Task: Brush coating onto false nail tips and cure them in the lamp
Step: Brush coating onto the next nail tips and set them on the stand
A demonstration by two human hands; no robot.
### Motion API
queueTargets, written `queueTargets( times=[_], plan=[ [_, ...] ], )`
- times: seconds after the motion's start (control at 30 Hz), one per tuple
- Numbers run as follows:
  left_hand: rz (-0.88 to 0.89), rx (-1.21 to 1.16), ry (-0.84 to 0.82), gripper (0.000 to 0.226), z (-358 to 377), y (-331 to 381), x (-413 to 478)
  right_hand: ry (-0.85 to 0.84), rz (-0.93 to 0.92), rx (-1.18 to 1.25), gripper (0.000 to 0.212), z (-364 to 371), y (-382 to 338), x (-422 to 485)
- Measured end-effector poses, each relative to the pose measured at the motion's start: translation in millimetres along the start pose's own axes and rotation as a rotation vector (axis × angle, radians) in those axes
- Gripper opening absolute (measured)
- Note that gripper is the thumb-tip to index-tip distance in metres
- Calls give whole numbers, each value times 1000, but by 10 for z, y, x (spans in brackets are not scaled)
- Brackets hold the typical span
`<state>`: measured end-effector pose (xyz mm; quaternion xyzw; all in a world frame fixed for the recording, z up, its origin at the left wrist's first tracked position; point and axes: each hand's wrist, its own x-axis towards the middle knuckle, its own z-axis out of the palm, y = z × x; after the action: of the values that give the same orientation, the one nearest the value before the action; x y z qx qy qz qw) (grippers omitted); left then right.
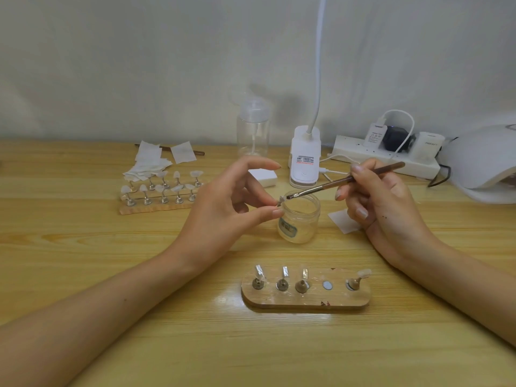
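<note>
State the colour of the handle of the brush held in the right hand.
Brown: the brush has a wood-toned handle, which the head view shows best.

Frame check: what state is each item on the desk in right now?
Left grip: pinching a stand carrying a nail tip.
Right grip: holding the brush, bristles at that tip.
Jar: open, no lid on.
Near base: four stands seated, one magnet bare.
Far base: two rows of tipped stands.
Curing lamp: on or off, cannot tell.
</note>
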<state>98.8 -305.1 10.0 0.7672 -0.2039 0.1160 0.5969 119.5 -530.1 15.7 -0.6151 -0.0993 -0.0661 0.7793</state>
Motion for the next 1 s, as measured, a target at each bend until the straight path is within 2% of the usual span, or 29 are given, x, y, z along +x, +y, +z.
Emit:
queueTargets(
  times=[0.13,0.27,0.67,1.0],
  plan=[
    [4,-14,-4,50,-5,-12,2,-36,-12,-15,20,16,-8,-8],
    [5,-17,-4,51,-6,-25,1,10,-2,13,19,5,-6,-2],
    [13,5,-2,50,-8,-20,0,-37,-4,-26,19,20,-20,-20],
    [14,-1,-6,49,-7,-30,6,-9,-13,-18,18,29,-9,-13]
  ],
)
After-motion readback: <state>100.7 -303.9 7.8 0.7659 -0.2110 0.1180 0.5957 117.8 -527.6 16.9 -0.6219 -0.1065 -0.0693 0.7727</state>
